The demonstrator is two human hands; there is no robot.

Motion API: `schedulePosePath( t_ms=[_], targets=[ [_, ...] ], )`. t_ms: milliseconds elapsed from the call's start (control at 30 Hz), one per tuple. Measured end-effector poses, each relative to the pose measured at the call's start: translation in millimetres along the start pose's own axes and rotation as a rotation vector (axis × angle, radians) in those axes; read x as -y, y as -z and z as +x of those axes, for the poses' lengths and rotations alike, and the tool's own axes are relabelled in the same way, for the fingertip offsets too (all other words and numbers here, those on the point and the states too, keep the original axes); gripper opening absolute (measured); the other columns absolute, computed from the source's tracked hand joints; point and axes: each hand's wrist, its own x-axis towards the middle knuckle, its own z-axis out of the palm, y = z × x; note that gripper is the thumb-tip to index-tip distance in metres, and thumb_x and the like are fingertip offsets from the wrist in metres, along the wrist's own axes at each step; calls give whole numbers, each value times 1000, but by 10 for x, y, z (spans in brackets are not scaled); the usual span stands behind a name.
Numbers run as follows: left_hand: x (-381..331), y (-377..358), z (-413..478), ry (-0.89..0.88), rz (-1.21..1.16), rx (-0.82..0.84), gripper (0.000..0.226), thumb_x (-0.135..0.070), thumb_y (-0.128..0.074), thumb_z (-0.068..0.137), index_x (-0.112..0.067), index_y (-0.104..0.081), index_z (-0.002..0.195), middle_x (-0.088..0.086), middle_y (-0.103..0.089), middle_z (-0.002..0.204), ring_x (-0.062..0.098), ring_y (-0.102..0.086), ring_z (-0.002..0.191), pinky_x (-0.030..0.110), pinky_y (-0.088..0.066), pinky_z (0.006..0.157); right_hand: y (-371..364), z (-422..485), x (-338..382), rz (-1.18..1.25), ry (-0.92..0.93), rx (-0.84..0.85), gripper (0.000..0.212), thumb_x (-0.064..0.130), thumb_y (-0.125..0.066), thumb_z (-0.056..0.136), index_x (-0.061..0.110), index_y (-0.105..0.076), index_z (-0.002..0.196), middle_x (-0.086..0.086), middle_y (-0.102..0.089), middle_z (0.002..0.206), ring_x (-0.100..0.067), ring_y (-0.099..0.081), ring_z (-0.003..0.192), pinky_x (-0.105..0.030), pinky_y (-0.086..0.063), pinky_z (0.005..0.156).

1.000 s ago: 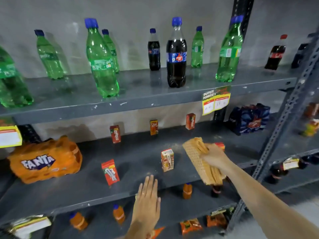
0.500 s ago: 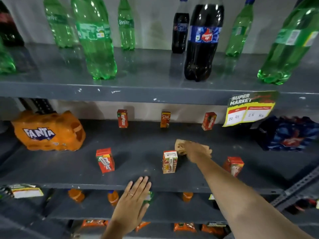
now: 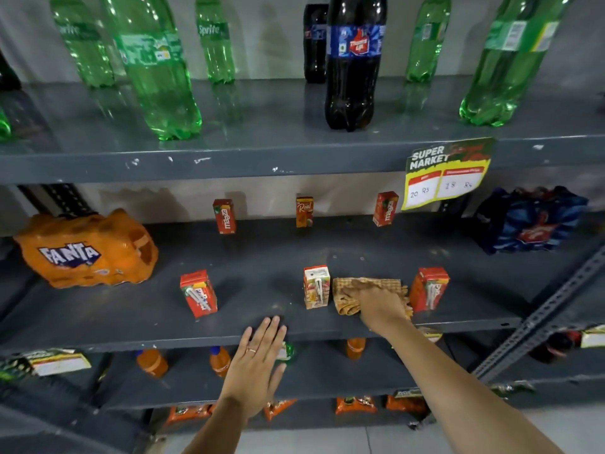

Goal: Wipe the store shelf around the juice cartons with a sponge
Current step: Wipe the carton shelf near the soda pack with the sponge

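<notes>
My right hand (image 3: 379,304) presses a tan waffle-textured sponge cloth (image 3: 347,296) flat on the grey middle shelf (image 3: 268,276), between a white-topped juice carton (image 3: 316,286) and a red carton (image 3: 429,288). Another red carton (image 3: 198,293) stands further left in the front row. Three cartons stand at the back: red (image 3: 224,216), orange (image 3: 304,212), red (image 3: 385,208). My left hand (image 3: 258,365) lies flat, fingers together, on the shelf's front edge, holding nothing.
An orange Fanta pack (image 3: 88,249) sits at the shelf's left, a blue wrapped pack (image 3: 530,221) at its right. Green and dark soda bottles (image 3: 353,60) line the shelf above, with a yellow price tag (image 3: 447,173). Small orange bottles (image 3: 152,362) stand below.
My right hand brought the sponge cloth down onto the shelf, then slid it forward and right to lie between the two front cartons. The view moved closer. My left hand stayed on the edge.
</notes>
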Motion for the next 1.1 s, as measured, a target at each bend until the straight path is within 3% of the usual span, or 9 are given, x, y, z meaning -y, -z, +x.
schedulePosePath(
  t_ms=[100,300,367,433,567,667,800,967,1100],
  targets=[
    [-10,-10,4,-3,-15,-11,63,-43,-37,94,-15,-24,149,5,-27,156,22,-19,144,41,-7,115,-2,-203,58,48,12,0,78,-3,-46,83,46,-34,142,5,-34,155,-27,-42,134,-40,-48,97],
    [41,-24,0,-5,-36,10,62,-45,-29,97,-18,-12,151,3,-19,159,20,-13,146,38,-2,116,72,-638,23,83,92,92,58,6,-45,86,48,-55,126,3,-61,132,-23,-61,111,-36,-50,87],
    [94,0,-31,-7,-38,-1,62,-45,-26,99,-17,-11,151,3,-17,159,19,-13,146,36,-3,116,307,-574,-90,135,68,176,52,7,-48,84,45,-64,116,4,-66,122,-20,-64,101,-33,-51,80],
    [182,22,-98,19,-43,-14,62,-45,-25,99,-15,-10,152,2,-14,159,19,-12,146,35,-4,116,512,-405,-163,175,0,123,46,10,-46,85,39,-67,114,1,-67,118,-23,-64,101,-34,-51,82],
    [409,43,-194,54,-45,-18,64,-44,-25,99,-13,-5,152,3,-5,160,17,-4,147,33,-2,117,523,87,-107,150,-115,-64,48,9,-44,89,25,-53,134,-10,-58,134,-31,-57,115,-41,-47,94],
    [543,53,-189,76,-30,2,66,-48,-23,98,-14,-3,151,1,-1,160,16,2,147,31,6,116,250,204,21,127,-96,-4,53,6,-43,91,21,-43,142,-12,-49,144,-32,-51,125,-42,-44,101],
    [560,31,-170,75,-35,5,68,-52,-22,98,-14,-3,151,0,1,160,15,4,147,32,5,117,-102,16,149,78,-105,-11,69,-4,-42,87,32,-35,145,-5,-30,156,-31,-33,139,-44,-41,105],
    [593,1,-191,49,-32,-10,67,-51,-24,99,-15,-4,152,1,-2,161,15,2,147,35,0,117,-165,-706,333,-18,-198,-3,43,9,-33,91,27,-60,120,0,-66,116,-21,-63,103,-33,-49,81],
    [761,-18,-345,69,-18,-17,67,-48,-28,98,-14,-7,152,2,-7,161,16,-2,147,34,-1,117,222,-872,703,353,38,211,42,11,-44,91,37,-66,114,7,-69,109,-12,-62,91,-27,-50,77]
  ],
)
